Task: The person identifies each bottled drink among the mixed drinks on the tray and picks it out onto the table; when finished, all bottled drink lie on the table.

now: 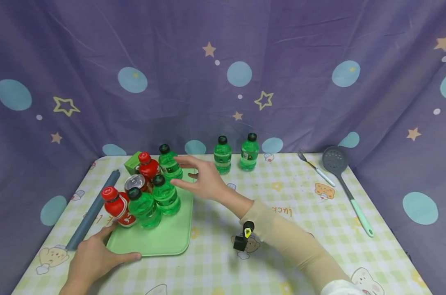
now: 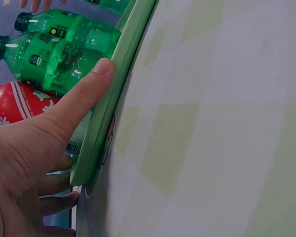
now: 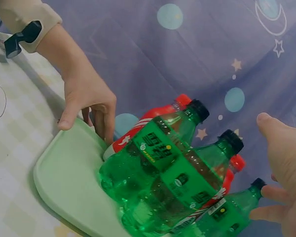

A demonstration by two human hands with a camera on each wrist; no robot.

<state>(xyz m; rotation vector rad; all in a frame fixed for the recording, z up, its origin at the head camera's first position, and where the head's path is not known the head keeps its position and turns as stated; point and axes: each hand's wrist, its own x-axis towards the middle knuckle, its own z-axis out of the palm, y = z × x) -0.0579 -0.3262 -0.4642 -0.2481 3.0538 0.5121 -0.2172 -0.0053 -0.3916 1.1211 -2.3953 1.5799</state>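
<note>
On the left half of the table [image 1: 263, 192], light-green tray [image 1: 160, 243]. Perforated skimmer [image 1: 346, 188] along table's right edge. Left hand [image 1: 94, 258] spans tray's near-left corner, thumb resting on near rim, not clenched. Right hand [image 1: 204, 179] grasps nothing, fingers extended near far green soda bottle [image 1: 170, 166] by tray's far edge; contact unclear. Two more green soda bottles [image 1: 166, 199] mid-tray, another pair of green bottles [image 1: 249, 156] at table's far edge. Two red soda bottles [image 1: 117, 207] toward tray's left edge, metal can [image 1: 136, 182] between.
</note>
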